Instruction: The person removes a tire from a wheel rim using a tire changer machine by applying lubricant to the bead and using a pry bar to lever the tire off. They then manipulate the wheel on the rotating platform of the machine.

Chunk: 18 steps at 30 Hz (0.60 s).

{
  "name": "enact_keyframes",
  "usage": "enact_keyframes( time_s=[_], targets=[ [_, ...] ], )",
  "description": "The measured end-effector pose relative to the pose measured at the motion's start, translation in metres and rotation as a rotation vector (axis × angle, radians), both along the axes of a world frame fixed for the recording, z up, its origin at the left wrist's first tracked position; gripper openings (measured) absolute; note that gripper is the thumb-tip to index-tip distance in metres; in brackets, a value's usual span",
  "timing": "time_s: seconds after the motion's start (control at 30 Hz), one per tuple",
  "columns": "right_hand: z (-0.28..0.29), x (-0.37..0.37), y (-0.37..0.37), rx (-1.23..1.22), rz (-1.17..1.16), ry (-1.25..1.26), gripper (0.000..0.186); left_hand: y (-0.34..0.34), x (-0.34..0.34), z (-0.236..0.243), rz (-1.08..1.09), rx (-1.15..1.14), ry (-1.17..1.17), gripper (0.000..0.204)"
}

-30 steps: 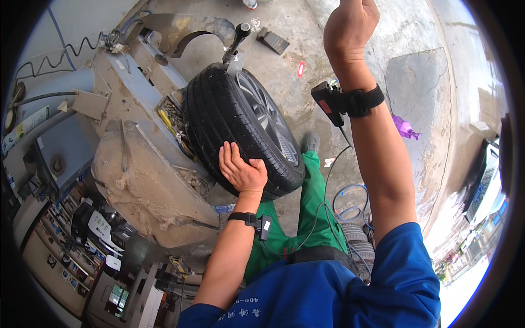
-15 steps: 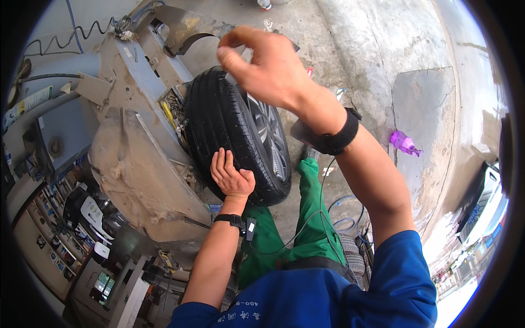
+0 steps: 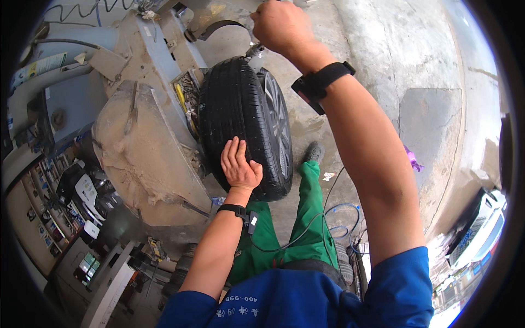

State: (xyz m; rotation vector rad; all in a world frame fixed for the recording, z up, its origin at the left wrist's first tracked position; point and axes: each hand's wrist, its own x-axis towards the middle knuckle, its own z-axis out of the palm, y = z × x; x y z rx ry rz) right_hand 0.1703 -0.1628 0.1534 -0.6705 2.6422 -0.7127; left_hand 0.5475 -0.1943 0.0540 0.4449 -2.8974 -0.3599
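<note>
The tire beside the dusty machine looks heavy and firm, best held by its tread. Our left hand lies open there; our right hand curls closed (around what, we can't tell).

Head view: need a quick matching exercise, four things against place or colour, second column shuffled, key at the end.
Column 1
1. left hand
2. right hand
3. tyre
4. trousers

Column 2
A. green
B. at the top edge of the picture
C. black
D. resting on the tyre

Pairs: 1-D, 2-B, 3-C, 4-A
</note>
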Motion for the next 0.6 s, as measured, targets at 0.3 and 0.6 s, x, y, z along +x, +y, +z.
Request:
enact_keyframes(
  time_s=[0.3, 0.6],
  targets=[
    [-0.026, -0.025, 0.027, -0.073, -0.008, 0.101, 0.023, 0.005, 0.001, -0.004, 0.027, 0.010, -0.004, 0.060],
    [-0.017, -0.058, 0.043, -0.040, -0.090, 0.116, 0.027, 0.019, -0.014, -0.005, 0.073, 0.002, 0.005, 0.059]
  ],
)
